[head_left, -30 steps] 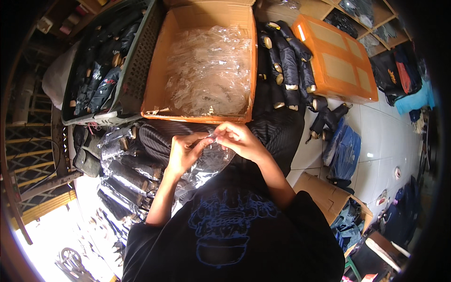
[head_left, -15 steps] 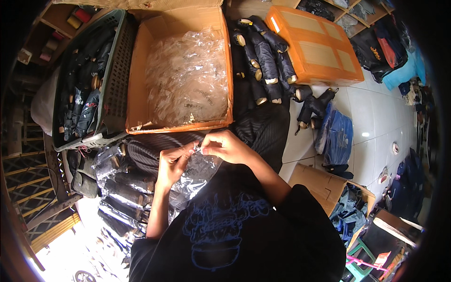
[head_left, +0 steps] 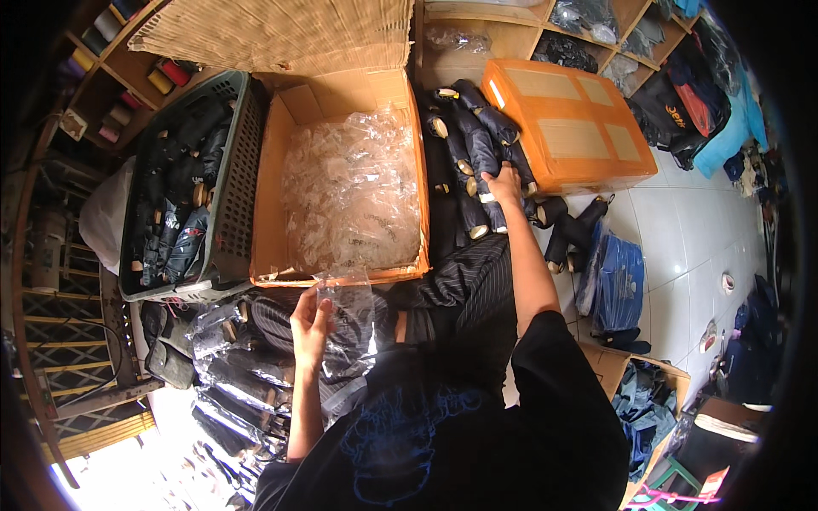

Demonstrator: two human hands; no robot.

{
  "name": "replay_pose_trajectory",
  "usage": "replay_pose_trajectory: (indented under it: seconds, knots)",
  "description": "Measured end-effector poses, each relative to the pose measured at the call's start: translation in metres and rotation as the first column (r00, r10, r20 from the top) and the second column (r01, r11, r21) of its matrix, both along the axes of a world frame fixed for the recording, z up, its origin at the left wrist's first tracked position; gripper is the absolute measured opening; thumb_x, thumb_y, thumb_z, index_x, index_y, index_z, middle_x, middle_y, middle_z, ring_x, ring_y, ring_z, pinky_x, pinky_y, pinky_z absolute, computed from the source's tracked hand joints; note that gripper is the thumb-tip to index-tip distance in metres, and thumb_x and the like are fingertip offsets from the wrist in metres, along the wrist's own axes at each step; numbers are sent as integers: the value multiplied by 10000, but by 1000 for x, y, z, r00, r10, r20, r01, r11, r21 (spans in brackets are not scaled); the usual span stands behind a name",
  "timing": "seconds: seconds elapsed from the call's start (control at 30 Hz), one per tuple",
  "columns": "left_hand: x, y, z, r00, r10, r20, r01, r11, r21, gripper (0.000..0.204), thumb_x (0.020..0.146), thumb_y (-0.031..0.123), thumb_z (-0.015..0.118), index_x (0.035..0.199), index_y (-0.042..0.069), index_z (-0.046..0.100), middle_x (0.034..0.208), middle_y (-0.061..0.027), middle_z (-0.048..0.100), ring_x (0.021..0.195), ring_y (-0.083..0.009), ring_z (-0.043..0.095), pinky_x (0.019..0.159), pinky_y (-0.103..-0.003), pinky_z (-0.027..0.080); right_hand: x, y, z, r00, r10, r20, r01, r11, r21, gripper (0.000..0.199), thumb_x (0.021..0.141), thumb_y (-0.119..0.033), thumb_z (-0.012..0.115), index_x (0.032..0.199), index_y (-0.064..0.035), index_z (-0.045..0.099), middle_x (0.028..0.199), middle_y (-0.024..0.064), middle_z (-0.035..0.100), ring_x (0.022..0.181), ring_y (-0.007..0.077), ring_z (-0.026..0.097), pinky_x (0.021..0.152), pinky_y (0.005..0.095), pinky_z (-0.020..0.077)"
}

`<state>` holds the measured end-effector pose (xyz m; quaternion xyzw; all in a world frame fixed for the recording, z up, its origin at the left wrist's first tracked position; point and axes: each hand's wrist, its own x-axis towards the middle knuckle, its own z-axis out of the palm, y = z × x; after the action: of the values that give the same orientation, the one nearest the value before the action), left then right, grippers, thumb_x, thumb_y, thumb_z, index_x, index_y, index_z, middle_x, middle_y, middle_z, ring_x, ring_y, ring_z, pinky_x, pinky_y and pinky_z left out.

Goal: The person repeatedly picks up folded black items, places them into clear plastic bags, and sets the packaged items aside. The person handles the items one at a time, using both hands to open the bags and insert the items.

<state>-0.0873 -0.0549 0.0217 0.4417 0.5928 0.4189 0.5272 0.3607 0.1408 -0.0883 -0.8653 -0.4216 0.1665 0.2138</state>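
My left hand [head_left: 310, 326] pinches the edge of a clear plastic bag [head_left: 353, 317], which hangs open-looking over my lap. At the end of my outstretched arm, my right hand [head_left: 504, 184] is closed around the lower end of a black folded umbrella [head_left: 484, 153]. That umbrella lies in a heap of similar short black umbrellas [head_left: 463, 128] with pale round ends. Between my arms and beyond my knees stands an open cardboard box [head_left: 263, 204], with loose clear plastic bags [head_left: 354, 183] filling it.
Left of the box, a dark perforated basket [head_left: 232, 170] holds more umbrellas. Bagged umbrellas [head_left: 243, 366] are stacked by my left side. A taped orange carton [head_left: 571, 123] stands behind the heap. Blue packaged goods [head_left: 620, 285] lie on the tiles at right.
My right hand has left the plastic bag and reached forward right onto the umbrella heap. The left hand keeps the bag, now hanging spread out. The view has tilted up slightly.
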Motion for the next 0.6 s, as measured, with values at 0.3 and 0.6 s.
replay_pose_trajectory:
  seconds: [0.3, 0.6]
  knots:
    - [-47, -11, -37, 571, 256, -780, 112, 917, 383, 520, 811, 105, 686, 1299, 54, 514, 941, -128, 608, 817, -243, 599, 736, -373, 490, 14, -29, -27, 843, -52, -536, 121, 988, 94, 581, 713, -333, 831, 1054, -44, 460, 987, 108, 601, 951, 201, 617, 849, 393, 524]
    - [53, 10, 46, 861, -67, -505, 362, 778, 514, 168, 818, -17, 663, 982, 8, 688, 957, -128, 669, 874, -281, 645, 783, -354, 510, -113, -136, 39, -5, 55, -998, 270, 961, 51, 536, 860, -374, 666, 1202, 12, 522, 1001, 143, 657, 832, 295, 689, 733, 379, 588]
